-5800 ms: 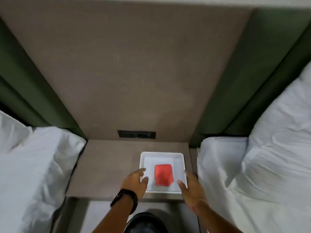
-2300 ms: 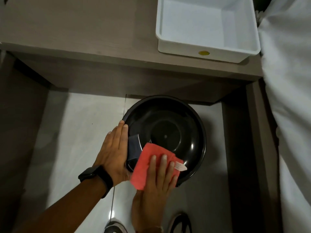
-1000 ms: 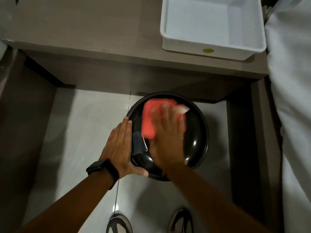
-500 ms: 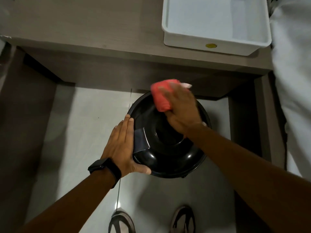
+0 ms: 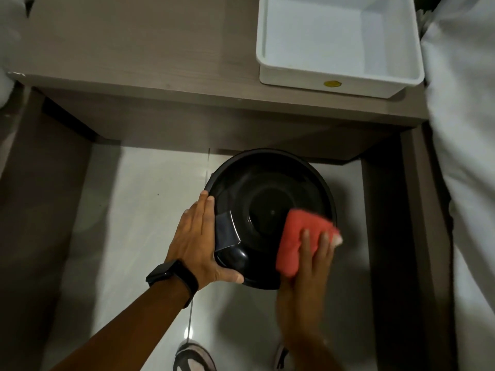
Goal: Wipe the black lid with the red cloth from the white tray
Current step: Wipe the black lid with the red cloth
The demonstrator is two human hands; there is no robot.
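The round black lid (image 5: pixel 257 199) sits low over the pale floor, in front of the wooden bedside table. My left hand (image 5: pixel 198 236) grips its left rim, with the thumb curled under the near edge. My right hand (image 5: pixel 308 266) lies flat on the folded red cloth (image 5: pixel 297 236) and presses it against the lid's near right side. A white tag sticks out at the cloth's right corner. The white tray (image 5: pixel 340 73) stands with nothing in it on the table's right end.
The wooden bedside table (image 5: pixel 139 49) spans the top of the view. White bedding (image 5: pixel 466 129) hangs down the right side, and more shows at the far left. Dark wooden bed frames flank the tiled floor (image 5: pixel 139 210). My shoes (image 5: pixel 192 357) are at the bottom.
My right hand has swept the red cloth from the lid's far edge down to its near right side. My left hand has kept its hold on the left rim.
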